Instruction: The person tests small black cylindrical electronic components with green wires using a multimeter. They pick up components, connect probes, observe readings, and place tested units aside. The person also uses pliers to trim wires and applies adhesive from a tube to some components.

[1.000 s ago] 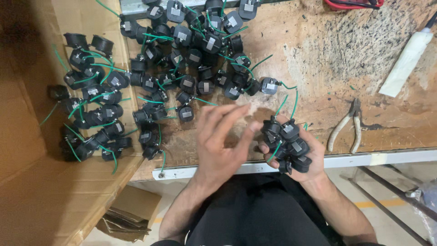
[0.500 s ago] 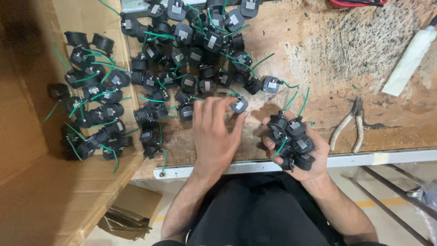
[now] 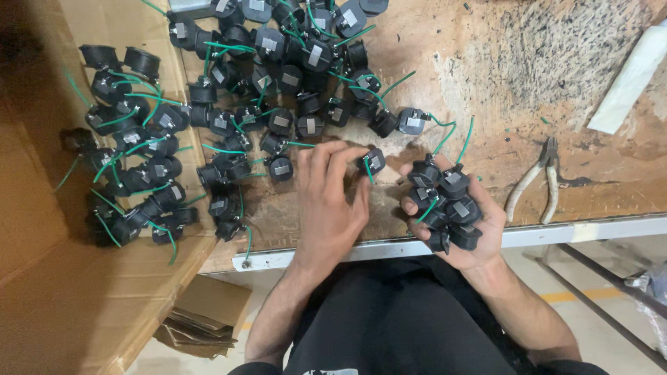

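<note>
Black plastic and thin green wire make up nearly everything on this worn wooden bench (image 3: 556, 83). The left hand (image 3: 330, 201) lies palm down near the bench's front edge, its fingertips (image 3: 358, 161) closed on one small black part (image 3: 375, 161) with a pale square face and a short green lead. The right hand (image 3: 465, 222) is cupped upward just beside it, fingers curled around a bunch of the same parts (image 3: 445, 201), several stacked against the palm with leads poking out between them.

The likeliest trouble is the handful itself: it looks full, and the outer pieces sit loosely at the bench's metal edge strip (image 3: 556, 232), so adding another could push one over the side to the floor. The green leads are a second risk, since they loop across each other and a snagged wire could drag a neighbour out of the grip, or out of the big heap (image 3: 278, 69) behind. A lead could also bend if pinched hard.

Each part is a squat, rounded black body, roughly drum-shaped, with a grey label-like patch on top and one thin wire. More lie spread over a cardboard sheet (image 3: 104, 292) to the left. Pliers (image 3: 535, 180) and a white tube (image 3: 632, 76) rest well to the right, untouched.
</note>
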The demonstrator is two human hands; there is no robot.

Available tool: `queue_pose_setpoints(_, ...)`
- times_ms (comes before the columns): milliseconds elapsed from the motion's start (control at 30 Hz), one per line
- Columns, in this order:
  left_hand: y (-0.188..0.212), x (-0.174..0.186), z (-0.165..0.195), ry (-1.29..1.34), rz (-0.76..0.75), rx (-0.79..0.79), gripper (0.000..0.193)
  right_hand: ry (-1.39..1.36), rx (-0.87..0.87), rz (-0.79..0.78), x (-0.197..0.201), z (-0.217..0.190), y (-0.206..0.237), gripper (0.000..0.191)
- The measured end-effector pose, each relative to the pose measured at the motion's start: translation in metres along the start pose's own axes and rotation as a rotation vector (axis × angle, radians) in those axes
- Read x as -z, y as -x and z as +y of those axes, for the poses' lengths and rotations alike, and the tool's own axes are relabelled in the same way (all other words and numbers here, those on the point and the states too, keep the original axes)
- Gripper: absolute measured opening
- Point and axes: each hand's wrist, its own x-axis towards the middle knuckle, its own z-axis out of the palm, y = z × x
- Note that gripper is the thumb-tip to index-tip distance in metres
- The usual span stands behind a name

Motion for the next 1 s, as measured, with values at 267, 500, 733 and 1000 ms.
queue_pose_setpoints(267, 0.005, 0.003, 0.013, 0.287, 0.054, 0.003, 0.043, -0.012, 0.015, -0.006, 0.001, 0.000, -0.001, 0.050)
queue_pose_setpoints(500, 0.006, 0.002, 0.022, 0.238, 0.102, -0.057, 0.042, 0.008, 0.005, 0.109, 0.009, -0.003, 0.004, 0.056)
queue_pose_setpoints(733, 0.006, 0.003, 0.023, 0.288, 0.034, 0.004, 0.044, -0.062, 0.034, 0.057, 0.014, -0.002, 0.005, 0.056)
queue_pose_setpoints(1000, -0.005, -0.005, 0.015, 0.155, 0.048, -0.065, 0.023, -0.078, 0.000, -0.064, 0.004, -0.001, -0.001, 0.058)
